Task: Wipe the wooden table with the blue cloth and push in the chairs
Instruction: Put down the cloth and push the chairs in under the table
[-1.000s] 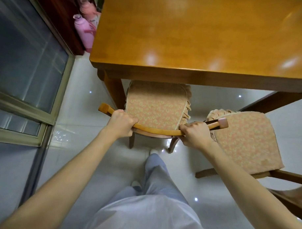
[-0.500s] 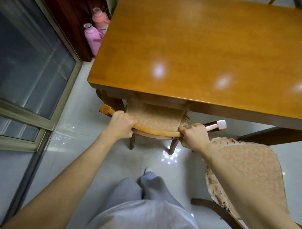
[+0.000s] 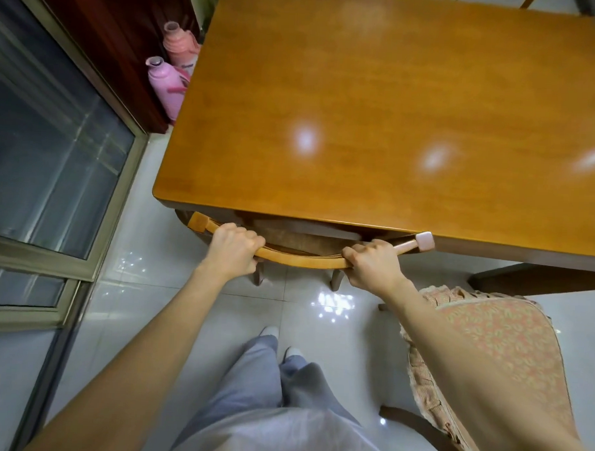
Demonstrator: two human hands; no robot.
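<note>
The glossy wooden table (image 3: 394, 127) fills the upper right of the head view. A wooden chair (image 3: 301, 259) stands tucked under its near edge, with only the curved backrest and two rear legs showing. My left hand (image 3: 233, 251) grips the backrest near its left end. My right hand (image 3: 375, 265) grips it near the right end, beside a pale cap on the rail tip. A second chair with a patterned peach cushion (image 3: 487, 360) stands pulled out at the lower right, partly behind my right forearm. The blue cloth is not in view.
Two pink flasks (image 3: 166, 82) stand on the floor by a dark wooden cabinet (image 3: 104, 33) at the table's far left corner. A glass sliding door (image 3: 49, 156) runs along the left. My legs and feet (image 3: 278, 359) stand on the shiny tile floor.
Both hands pushed the chair forward; its cushioned seat has slid out of sight under the table. I stepped closer, so the tabletop looms larger and the second chair sits lower right.
</note>
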